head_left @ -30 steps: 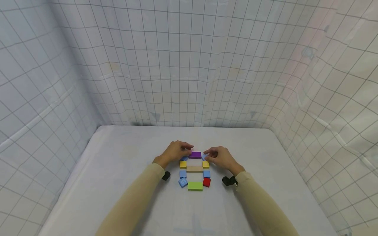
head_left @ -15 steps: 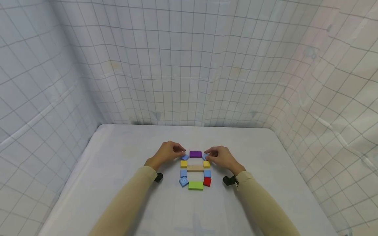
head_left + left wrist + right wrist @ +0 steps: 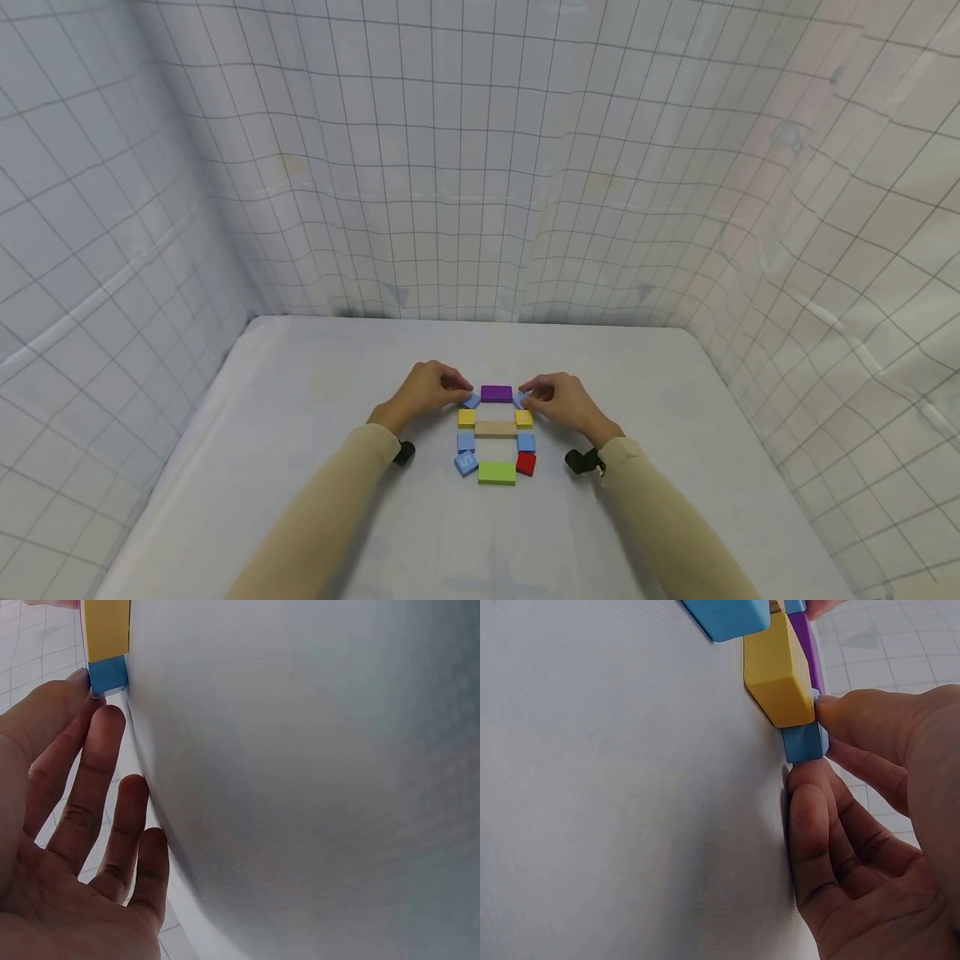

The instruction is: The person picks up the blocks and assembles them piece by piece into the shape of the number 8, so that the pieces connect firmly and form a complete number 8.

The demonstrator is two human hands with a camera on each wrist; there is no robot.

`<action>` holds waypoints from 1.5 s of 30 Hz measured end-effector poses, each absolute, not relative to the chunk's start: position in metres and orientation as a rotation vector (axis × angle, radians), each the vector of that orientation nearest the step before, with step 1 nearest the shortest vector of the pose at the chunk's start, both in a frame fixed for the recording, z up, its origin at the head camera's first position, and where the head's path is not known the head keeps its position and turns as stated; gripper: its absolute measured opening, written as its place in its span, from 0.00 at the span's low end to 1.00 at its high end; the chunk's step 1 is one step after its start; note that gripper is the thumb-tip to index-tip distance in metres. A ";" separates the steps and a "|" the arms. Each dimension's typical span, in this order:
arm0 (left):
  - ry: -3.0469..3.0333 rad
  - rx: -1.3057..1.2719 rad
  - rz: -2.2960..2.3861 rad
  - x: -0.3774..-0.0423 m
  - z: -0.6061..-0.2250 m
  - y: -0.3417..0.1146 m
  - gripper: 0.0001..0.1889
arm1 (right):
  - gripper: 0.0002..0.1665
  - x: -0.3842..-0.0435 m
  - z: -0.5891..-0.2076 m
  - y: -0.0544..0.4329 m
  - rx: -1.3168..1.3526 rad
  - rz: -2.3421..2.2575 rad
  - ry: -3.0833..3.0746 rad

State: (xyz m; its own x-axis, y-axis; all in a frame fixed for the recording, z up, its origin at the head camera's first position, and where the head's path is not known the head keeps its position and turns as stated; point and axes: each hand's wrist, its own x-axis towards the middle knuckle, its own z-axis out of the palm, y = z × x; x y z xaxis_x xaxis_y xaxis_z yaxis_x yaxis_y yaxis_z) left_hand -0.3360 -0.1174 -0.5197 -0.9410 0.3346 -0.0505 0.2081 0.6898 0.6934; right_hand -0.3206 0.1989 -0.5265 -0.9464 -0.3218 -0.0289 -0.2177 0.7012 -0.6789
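Observation:
At the far left corner of a ring of coloured blocks, my left hand (image 3: 427,387) pinches a tilted blue block (image 3: 109,675) between thumb and fingertips. My right hand (image 3: 561,400) pinches the matching blue block (image 3: 804,742) at the far right corner, thumb on its top and fingertips at its outer side. Between these two lies a purple block (image 3: 497,393). Just nearer sit a yellow block (image 3: 467,418) on the left and another yellow block (image 3: 523,419) on the right, joined by a plain wooden bar (image 3: 495,429).
Closer to me lie two blue blocks, left blue block (image 3: 466,442) and right blue block (image 3: 526,442). A blue tile with a white mark (image 3: 467,463), a green block (image 3: 497,473) and a red block (image 3: 526,463) form the near end. Gridded white curtains (image 3: 480,167) surround the white table (image 3: 300,358).
My left hand has moved left from the purple block's left end to the far left blue block, then stayed there. The right hand has kept its hold on its blue block.

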 end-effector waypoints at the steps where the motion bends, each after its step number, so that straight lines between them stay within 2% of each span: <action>1: 2.726 0.441 1.088 -0.336 -0.520 -0.117 0.08 | 0.15 -0.320 -0.526 0.199 -0.441 -1.075 2.762; 33: 2.700 0.434 1.105 -0.336 -0.522 -0.118 0.09 | 0.16 -0.318 -0.524 0.197 -0.443 -1.068 2.770; 45: 2.720 0.440 1.136 -0.335 -0.524 -0.117 0.13 | 0.15 -0.319 -0.527 0.200 -0.475 -1.083 2.784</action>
